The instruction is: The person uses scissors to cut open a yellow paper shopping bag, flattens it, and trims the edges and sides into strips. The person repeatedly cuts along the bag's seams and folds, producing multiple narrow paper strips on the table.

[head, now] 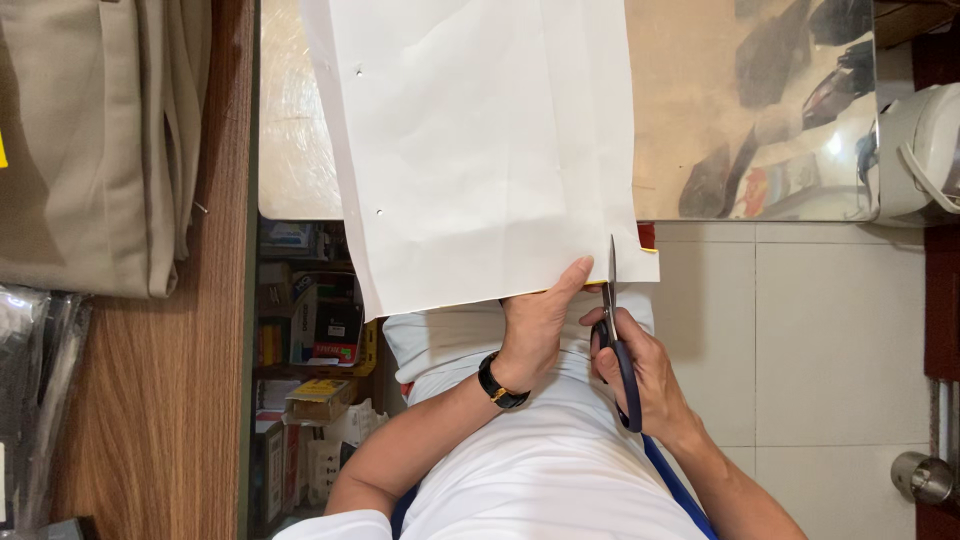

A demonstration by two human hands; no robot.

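A large white paper sheet [480,140] lies on a glass-topped table [720,110] and hangs over its near edge. My left hand [535,325], with a black watch on the wrist, pinches the sheet's lower edge from beneath, thumb on top. My right hand [640,365] grips dark-handled scissors [612,300]. The blades point up into the paper's near edge, close to its right side, with a narrow strip to the right of the blade.
Folded beige cloth [100,140] rests on a wooden surface [160,400] at left. Boxes and packets [310,340] fill shelves under the table. A white appliance [920,150] stands at right, above a tiled floor [830,340] with a metal cup [922,478].
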